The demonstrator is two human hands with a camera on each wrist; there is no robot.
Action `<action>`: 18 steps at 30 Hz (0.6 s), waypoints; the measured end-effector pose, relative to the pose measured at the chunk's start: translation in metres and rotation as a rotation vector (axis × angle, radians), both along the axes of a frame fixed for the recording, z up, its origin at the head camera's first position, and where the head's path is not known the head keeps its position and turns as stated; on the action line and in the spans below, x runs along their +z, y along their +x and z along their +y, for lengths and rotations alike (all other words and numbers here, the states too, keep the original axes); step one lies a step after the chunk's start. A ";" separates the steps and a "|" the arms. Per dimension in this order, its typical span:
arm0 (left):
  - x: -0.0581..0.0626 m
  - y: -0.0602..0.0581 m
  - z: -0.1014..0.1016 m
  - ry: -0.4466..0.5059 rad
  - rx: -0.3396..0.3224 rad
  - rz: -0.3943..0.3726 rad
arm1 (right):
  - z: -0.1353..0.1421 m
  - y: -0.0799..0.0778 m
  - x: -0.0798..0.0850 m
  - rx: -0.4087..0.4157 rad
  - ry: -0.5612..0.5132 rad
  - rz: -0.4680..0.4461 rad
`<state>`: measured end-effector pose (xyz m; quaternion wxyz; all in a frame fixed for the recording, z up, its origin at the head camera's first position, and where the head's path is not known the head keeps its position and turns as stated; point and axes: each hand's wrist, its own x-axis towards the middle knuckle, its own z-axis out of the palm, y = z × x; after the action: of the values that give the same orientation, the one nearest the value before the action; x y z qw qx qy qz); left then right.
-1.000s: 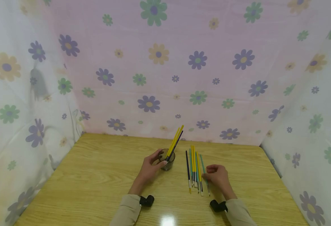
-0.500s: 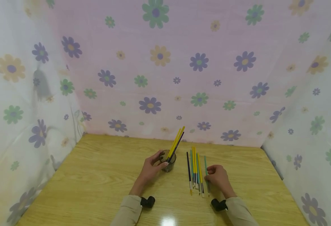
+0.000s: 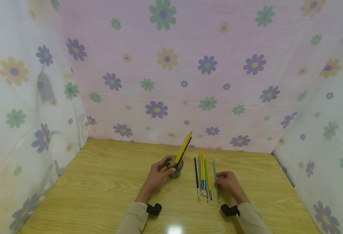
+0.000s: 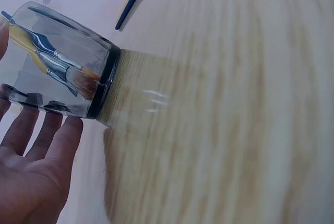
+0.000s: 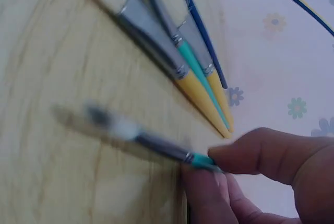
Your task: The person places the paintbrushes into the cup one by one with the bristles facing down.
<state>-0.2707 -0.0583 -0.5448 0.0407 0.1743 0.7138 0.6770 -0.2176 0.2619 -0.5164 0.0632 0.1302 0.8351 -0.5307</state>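
Observation:
My left hand (image 3: 156,175) grips a smoky drinking glass (image 3: 175,174), which stands upright on the table. Inside it, bristles down, lean several paintbrushes (image 3: 184,148) with yellow and dark blue handles. In the left wrist view, their bristles (image 4: 82,80) are near the bottom of the glass (image 4: 99,41). Between thumb and fingers, my right hand (image 3: 230,184) pinches a slim teal paintbrush (image 3: 214,168) by its handle. Its bristle end points toward me and is blurred in the right wrist view. Just left of it lies a group of loose paintbrushes (image 3: 207,175), yellow, teal and dark blue.
The wooden table (image 3: 107,175) reaches back to a flowered cloth (image 3: 130,65), which also hangs on both sides. One dark blue paintbrush (image 3: 196,177) lies at the left of the loose group, nearest the glass.
The right hand has moved slightly to the right with the teal paintbrush, parting it from the loose group. The left hand stays on the glass. The head view has shifted a little.

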 end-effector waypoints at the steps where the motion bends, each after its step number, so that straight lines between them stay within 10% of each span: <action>1: 0.000 0.000 0.000 0.003 0.002 -0.005 | 0.000 0.001 0.000 -0.004 -0.016 0.001; 10: -0.003 0.001 0.001 0.001 0.011 0.014 | 0.004 0.004 0.001 -0.005 -0.142 0.025; 18: -0.004 -0.001 0.001 0.019 0.008 -0.007 | 0.003 0.000 0.002 0.072 -0.501 0.070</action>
<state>-0.2715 -0.0570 -0.5487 0.0390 0.1695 0.7077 0.6847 -0.2174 0.2644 -0.5139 0.0832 0.0621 0.6833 -0.7227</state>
